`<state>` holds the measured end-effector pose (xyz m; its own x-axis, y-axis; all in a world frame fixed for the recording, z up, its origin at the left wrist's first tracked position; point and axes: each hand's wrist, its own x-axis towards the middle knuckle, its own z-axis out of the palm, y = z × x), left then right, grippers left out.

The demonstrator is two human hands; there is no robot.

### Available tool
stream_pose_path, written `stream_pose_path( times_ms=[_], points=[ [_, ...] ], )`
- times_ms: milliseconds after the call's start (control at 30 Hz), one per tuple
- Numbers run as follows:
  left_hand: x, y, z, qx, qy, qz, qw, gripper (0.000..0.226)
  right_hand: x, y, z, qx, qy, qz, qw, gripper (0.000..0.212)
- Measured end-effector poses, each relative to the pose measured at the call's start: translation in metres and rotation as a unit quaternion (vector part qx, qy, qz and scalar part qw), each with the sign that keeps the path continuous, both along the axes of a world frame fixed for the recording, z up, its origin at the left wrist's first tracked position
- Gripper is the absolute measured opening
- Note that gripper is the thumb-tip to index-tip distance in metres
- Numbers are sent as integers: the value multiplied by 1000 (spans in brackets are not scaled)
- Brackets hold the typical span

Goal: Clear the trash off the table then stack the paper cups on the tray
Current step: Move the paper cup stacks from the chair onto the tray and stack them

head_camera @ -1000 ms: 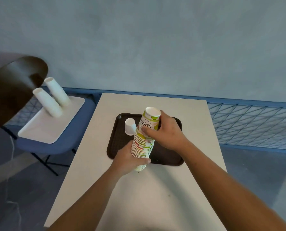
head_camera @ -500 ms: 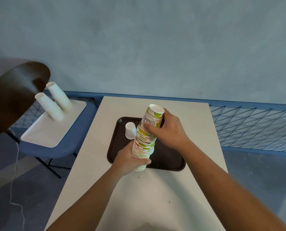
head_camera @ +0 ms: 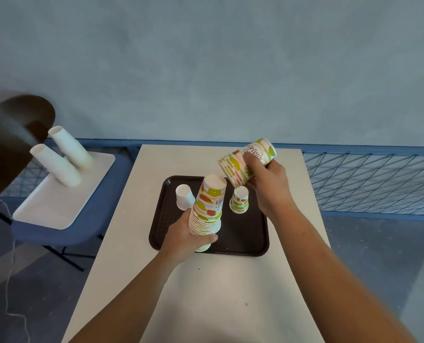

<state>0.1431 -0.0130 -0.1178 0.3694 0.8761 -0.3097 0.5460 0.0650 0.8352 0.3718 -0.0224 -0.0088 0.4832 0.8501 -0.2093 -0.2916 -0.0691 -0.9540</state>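
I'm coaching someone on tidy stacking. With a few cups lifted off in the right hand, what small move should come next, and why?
Probably set the lifted cups in the right hand down upside-down on the tray. They are tilted above it, clear of the tall stack steadied by the left hand.

A white table [head_camera: 221, 293] holds a dark brown tray [head_camera: 245, 233], which sits on its far half.
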Motion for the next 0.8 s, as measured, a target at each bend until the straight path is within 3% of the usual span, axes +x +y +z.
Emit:
stream_pose_path(
  times_ms=[100,167,233,333,433,667,800],
  points=[
    [3,3,-2,3,-10,14,1000,80,17,4,-13,-8,108,-47,993,20],
    [4,6,-2,6,-22,26,999,78,28,7,-33,-33,134,-81,987,17],
    [5,10,-2,4,-36,30,999,77,39,12,-57,-72,77,-112,988,21],
    [6,15,-2,-12,-61,33,998,81,47,19,-85,-134,-121,-129,975,44],
    [7,18,-2,-21,-77,35,996,80,48,28,-105,-116,-266,-96,952,49],
    [9,23,-10,-45,-90,45,994,77,39,51,-158,-126,-405,-3,905,60],
    [9,23,-13,-52,-85,50,994,78,37,47,-187,-180,-417,58,889,62]
  ],
)
